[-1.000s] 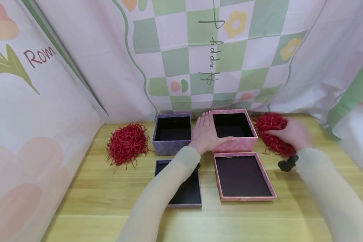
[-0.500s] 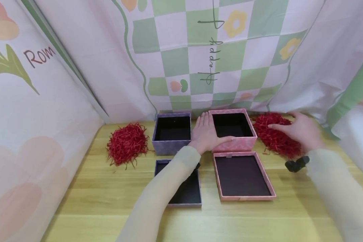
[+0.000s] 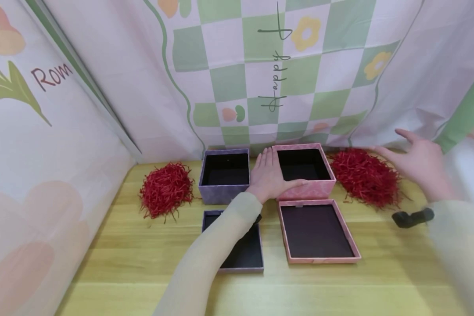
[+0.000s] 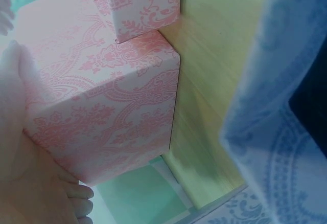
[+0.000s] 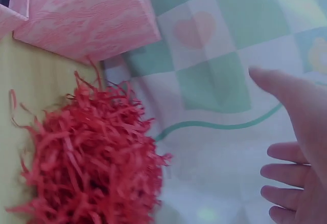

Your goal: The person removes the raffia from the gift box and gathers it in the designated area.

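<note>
My left hand [image 3: 267, 174] lies against the near left corner of the pink box [image 3: 306, 189], fingers straight along its left side and thumb across its front. In the left wrist view that pink patterned box [image 4: 107, 111] shows with the hand at its edge. My right hand [image 3: 420, 164] is spread in the air, holding nothing, to the right of a pile of red shredded paper [image 3: 365, 177]. The right wrist view shows the right hand [image 5: 301, 152] apart from the shredded paper [image 5: 97, 162]. The box's inside looks dark.
A purple box [image 3: 225, 193] stands left of the pink one. In front lie a purple lid [image 3: 242, 250] and a pink lid [image 3: 316, 230], both inside up. Another pile of red shredded paper [image 3: 166, 189] is at the left. A patterned curtain [image 3: 225, 83] hangs behind the wooden table [image 3: 142, 272].
My right hand has drawn back rightward and up from the right pile of shredded paper, leaving the pile on the table. My left hand stays at the pink box.
</note>
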`<action>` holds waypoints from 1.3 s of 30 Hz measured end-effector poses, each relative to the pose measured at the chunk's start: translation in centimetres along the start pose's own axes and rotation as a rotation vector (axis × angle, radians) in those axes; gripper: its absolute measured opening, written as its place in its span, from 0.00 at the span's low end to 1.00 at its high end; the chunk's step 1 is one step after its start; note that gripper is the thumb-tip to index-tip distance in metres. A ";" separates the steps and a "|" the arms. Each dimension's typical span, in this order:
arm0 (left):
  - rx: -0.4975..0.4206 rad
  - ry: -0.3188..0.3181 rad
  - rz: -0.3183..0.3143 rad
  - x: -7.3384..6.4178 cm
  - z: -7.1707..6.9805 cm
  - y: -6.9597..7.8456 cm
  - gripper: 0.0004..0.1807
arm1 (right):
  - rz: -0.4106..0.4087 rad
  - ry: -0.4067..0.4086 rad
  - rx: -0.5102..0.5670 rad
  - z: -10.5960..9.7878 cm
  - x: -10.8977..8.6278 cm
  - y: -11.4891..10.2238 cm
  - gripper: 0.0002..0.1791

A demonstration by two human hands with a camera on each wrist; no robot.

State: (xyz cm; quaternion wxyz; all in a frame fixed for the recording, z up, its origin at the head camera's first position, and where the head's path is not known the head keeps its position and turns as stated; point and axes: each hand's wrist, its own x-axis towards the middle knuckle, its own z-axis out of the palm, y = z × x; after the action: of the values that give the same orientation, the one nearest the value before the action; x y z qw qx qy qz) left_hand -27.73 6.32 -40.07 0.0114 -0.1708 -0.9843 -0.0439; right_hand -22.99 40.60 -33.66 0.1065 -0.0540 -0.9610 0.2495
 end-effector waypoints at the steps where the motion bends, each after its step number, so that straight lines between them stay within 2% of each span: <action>1: 0.000 -0.002 -0.001 0.0 0.0 0.0 0.75 | -0.007 -0.008 0.003 -0.3 -0.1 -0.1 0.58; 6: 0.007 -0.004 -0.002 0.0 0.1 0.3 0.74 | -0.112 -0.020 -0.034 -1.2 -1.3 0.0 0.60; 9: 0.002 -0.015 0.003 0.0 0.1 0.6 0.74 | -0.207 0.012 -0.115 -1.4 -2.7 0.7 0.60; 13: 0.007 -0.018 0.014 0.0 0.1 1.0 0.75 | -0.277 0.044 -0.232 -0.8 -4.5 2.5 0.62; 17: 0.018 -0.008 0.022 0.1 -0.1 1.0 0.75 | -0.299 0.028 -0.302 0.6 -6.0 4.7 0.66; 21: 0.016 -0.040 0.023 0.1 -0.4 0.8 0.75 | -0.299 -0.023 -0.347 2.2 -7.3 6.4 0.67; 26: -0.009 -0.061 0.023 -0.1 -0.9 0.3 0.74 | -0.283 -0.066 -0.385 3.4 -8.1 7.2 0.66; 33: -0.097 0.029 0.103 -0.9 -2.9 -1.2 0.75 | -0.290 -0.049 -0.389 3.8 -8.4 7.2 0.66; 39: -0.054 0.095 0.152 -2.8 -5.7 -4.6 0.77 | -0.282 -0.054 -0.370 3.9 -8.5 7.6 0.65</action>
State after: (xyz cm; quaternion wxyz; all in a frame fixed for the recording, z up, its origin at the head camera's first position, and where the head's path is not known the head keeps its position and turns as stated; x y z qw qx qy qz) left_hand -26.56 0.54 -34.88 0.0569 -0.2431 -0.9652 -0.0774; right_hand -15.28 44.01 -42.23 0.1028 0.0690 -0.9909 0.0531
